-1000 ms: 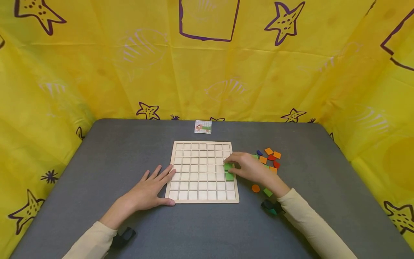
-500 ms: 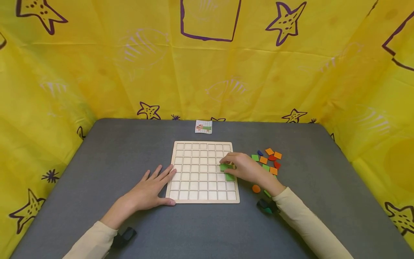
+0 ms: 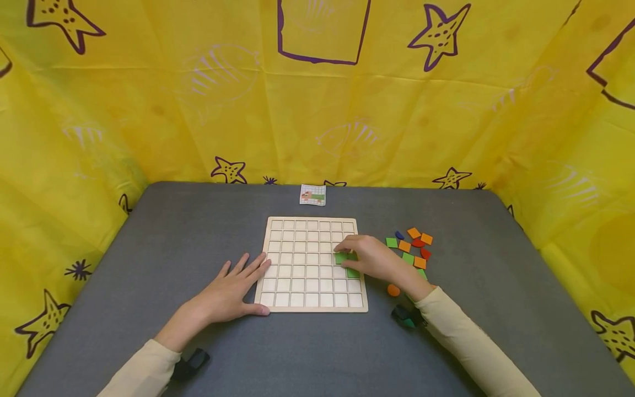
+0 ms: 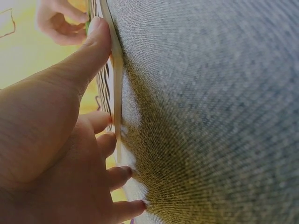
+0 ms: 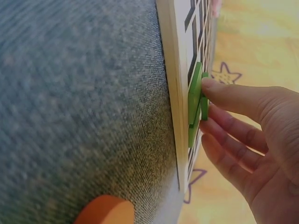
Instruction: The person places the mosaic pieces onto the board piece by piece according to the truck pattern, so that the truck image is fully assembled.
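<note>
A wooden grid board (image 3: 297,310) with square cells lies on the grey table. My left hand (image 3: 218,295) rests along its left edge, fingers spread and thumb at the near corner. At the board's right side, my right hand (image 3: 374,258) pinches a green square tile (image 3: 340,258) between thumb and fingers. In the right wrist view the held tile (image 5: 205,109) stands just beyond two other green tiles, the nearer one (image 5: 195,95) sitting slightly tilted on the board. From the head view, the right fingers partly hide these green tiles (image 3: 353,273).
Right of the board lie loose pieces: orange squares (image 3: 420,263), green squares (image 3: 391,242), red pieces (image 3: 425,253), a blue piece (image 3: 399,235) and an orange disc (image 3: 393,290). A small picture card (image 3: 312,194) lies behind the board. Yellow patterned cloth (image 3: 307,110) surrounds the table.
My right hand has shifted slightly left with the green tile, from the rightmost column towards the neighbouring one. The left hand and the board have stayed put.
</note>
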`<state>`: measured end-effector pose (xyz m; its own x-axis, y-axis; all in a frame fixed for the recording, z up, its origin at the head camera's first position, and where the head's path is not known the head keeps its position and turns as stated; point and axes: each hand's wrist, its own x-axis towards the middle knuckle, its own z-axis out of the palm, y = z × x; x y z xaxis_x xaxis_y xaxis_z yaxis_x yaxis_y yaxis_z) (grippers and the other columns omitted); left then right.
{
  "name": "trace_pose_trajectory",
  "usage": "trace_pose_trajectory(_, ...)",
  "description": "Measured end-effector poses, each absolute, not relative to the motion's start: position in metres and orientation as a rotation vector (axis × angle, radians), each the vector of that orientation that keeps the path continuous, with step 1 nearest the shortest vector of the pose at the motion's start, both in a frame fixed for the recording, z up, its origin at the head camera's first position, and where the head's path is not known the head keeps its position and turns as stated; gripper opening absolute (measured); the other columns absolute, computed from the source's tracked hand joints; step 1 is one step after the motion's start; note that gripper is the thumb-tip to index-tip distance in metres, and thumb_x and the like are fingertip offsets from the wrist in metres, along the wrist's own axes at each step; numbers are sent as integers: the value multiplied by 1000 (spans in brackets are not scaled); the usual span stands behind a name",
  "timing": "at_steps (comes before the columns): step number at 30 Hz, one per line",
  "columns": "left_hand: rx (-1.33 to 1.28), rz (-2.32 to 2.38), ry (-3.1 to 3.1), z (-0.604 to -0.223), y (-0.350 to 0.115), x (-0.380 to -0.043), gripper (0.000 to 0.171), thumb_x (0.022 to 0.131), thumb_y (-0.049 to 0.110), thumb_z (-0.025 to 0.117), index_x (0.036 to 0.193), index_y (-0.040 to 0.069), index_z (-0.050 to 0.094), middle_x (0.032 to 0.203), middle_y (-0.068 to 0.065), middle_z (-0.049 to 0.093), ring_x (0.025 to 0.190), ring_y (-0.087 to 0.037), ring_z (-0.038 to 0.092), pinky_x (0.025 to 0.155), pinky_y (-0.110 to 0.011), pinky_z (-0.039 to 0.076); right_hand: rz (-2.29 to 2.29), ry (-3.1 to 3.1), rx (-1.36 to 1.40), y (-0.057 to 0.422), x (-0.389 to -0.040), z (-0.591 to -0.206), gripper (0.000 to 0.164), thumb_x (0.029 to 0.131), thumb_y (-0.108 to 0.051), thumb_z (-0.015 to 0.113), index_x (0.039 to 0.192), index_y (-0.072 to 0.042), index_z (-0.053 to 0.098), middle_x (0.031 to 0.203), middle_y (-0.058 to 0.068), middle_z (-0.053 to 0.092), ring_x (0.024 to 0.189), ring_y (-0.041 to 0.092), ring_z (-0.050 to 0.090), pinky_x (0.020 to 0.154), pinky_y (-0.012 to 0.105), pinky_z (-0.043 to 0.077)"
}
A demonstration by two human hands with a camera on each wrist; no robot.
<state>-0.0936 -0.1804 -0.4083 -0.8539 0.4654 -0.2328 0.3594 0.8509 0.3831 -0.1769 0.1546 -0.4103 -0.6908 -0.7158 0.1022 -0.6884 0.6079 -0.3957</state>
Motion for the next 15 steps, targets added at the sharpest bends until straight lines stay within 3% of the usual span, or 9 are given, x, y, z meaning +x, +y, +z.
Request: trace_pose_trajectory(15,618,477,2703,-408,-181,-94,103,79,63,69,157,12,24,163,-10,17,146,-47,12,110,-71,8,-580,2753,-1165,151,-176,-409,30,85,-19,78,114,-12,72,108,-2,69,96,12,64,84,32,54)
